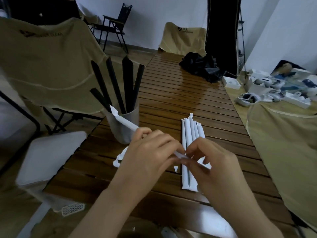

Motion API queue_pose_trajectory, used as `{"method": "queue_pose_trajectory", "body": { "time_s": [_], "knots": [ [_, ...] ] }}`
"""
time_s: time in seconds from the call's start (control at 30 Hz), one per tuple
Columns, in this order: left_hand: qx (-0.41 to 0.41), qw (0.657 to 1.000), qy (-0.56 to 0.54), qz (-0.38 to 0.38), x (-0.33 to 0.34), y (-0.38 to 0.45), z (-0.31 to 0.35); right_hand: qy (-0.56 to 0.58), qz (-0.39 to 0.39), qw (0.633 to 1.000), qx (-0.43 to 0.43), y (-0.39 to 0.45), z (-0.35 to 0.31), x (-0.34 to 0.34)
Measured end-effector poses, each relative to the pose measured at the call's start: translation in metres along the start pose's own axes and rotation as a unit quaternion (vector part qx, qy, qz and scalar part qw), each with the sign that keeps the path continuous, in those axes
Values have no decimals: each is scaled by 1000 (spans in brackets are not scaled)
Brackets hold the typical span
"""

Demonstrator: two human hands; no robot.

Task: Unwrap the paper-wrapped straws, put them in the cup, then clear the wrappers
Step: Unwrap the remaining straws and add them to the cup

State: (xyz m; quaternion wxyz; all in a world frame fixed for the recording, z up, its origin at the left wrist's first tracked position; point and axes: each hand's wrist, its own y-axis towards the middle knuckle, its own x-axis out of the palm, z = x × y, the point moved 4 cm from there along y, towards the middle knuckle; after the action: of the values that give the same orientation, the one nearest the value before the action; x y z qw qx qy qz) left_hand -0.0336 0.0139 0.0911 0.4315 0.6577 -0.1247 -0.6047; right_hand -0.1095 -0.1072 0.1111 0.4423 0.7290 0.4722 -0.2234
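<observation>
- Both hands over the near half of the slatted wooden table (171, 103), working one wrapped straw (125, 123) between them.
- Left hand (151, 152): fingers curled round the middle of that wrapped straw; its free end slants off toward 10 o'clock, crossing in front of the cup.
- Right hand (217, 162): thumb and fingertips pinching the near end of the same wrapper, just at 3 o'clock of the left hand's fingertips.
- Torn wrappers (120, 159): crumpled white paper lying on the table, partly hidden under the left hand, at its 9 o'clock edge. A small paper scrap (176, 168) lies between the hands.
- Wrapped straws, bundle (190, 134): several still in white paper, lying side by side lengthwise on the table, under and beyond the right hand's fingers.
- Cup (123, 127): pale, upright near the table's left edge, at 11 o'clock of the left hand. Black straws (127, 83), about five, stand in it, fanned outward.
- White bin lid (51, 152) on the floor, at 9 o'clock of the hands, off the table.
- Farther out: black crumpled bag (200, 66) at the table's far end, 1 o'clock.
- Beige folding chair (48, 66) at 10 o'clock; another beige chair (185, 38) past the far end.
</observation>
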Motion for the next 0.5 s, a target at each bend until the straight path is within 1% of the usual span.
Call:
{"method": "queue_pose_trajectory", "body": {
  "time_s": [0.07,0.13,0.2,0.27,0.33,0.43,0.5],
  "knots": [
    [16,999,-5,38,1,0,3,6,18,1000,-7,0,1,-6],
    [22,998,-6,57,2,1,5,10,4,1000,-8,1,2,-10],
    [19,998,-5,52,4,0,8,1,-22,1000,-14,0,5,-10],
    [6,1000,-10,28,3,-1,9,8,-38,999,-13,-1,9,-6],
    [-34,999,-27,-18,3,-3,6,28,-39,999,-15,0,10,1],
    [-92,991,-47,-88,3,-5,3,35,-10,999,-27,3,15,14],
    [-98,989,-46,-103,4,-6,5,46,0,999,-4,2,24,20]
  ]
}}
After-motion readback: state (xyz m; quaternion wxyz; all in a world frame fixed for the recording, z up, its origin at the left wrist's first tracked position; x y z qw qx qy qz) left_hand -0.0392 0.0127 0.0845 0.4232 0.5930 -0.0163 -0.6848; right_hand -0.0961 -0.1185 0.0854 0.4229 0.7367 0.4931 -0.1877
